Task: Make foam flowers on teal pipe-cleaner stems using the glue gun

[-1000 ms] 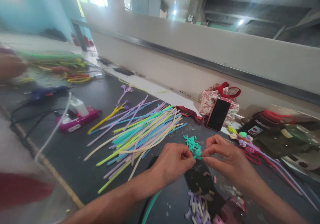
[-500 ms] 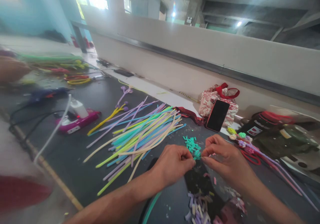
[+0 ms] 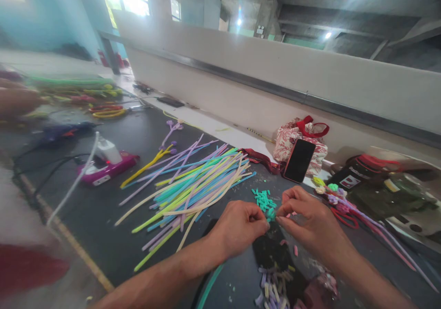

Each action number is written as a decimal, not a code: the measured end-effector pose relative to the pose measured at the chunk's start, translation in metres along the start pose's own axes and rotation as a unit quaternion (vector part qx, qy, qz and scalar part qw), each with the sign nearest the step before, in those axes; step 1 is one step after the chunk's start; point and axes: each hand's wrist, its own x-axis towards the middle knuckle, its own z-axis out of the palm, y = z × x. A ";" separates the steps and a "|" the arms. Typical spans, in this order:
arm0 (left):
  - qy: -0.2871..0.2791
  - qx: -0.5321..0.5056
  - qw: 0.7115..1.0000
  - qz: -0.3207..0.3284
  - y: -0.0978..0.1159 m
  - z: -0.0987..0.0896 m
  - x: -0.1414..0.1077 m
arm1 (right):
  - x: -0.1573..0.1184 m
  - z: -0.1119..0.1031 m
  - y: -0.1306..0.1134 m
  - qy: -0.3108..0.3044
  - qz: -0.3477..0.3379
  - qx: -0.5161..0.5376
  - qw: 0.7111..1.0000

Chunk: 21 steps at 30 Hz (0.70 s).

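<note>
My left hand (image 3: 239,224) is closed in a pinch, its thumb and forefinger at the lower left of a small teal pipe cleaner cluster (image 3: 271,214). From the other side, my right hand (image 3: 303,214) pinches at the right edge of the same cluster. My fingers partly hide how it is gripped. Just behind it lies a pile of short teal pipe cleaner pieces (image 3: 262,197). Nearer to me are purple and cream cut pieces (image 3: 274,288), with a few pink bits (image 3: 295,250) between. Left of my hands, long pipe cleaners (image 3: 193,185) in several colours are spread out.
A phone (image 3: 299,161) leans against a patterned bag (image 3: 282,139). Finished pipe cleaner flowers (image 3: 339,196) lie at the right, near a black bottle (image 3: 354,173). A magenta power strip (image 3: 110,168) with cables stands left. Another person's blurred hand (image 3: 17,100) is at the far left.
Both my hands stay almost in place, with only tiny finger shifts at the teal cluster. The other person's hand at the far left has moved slightly.
</note>
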 end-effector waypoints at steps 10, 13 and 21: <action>-0.011 -0.031 0.999 -0.011 -0.001 0.000 0.001 | -0.001 0.002 -0.002 0.014 -0.005 -0.027 1.000; -0.012 -0.041 0.999 -0.013 -0.003 0.001 0.002 | 0.001 0.002 -0.002 0.019 -0.004 -0.026 0.999; -0.017 -0.099 0.994 -0.050 -0.004 -0.001 0.005 | -0.004 -0.007 0.001 0.059 -0.021 -0.020 0.998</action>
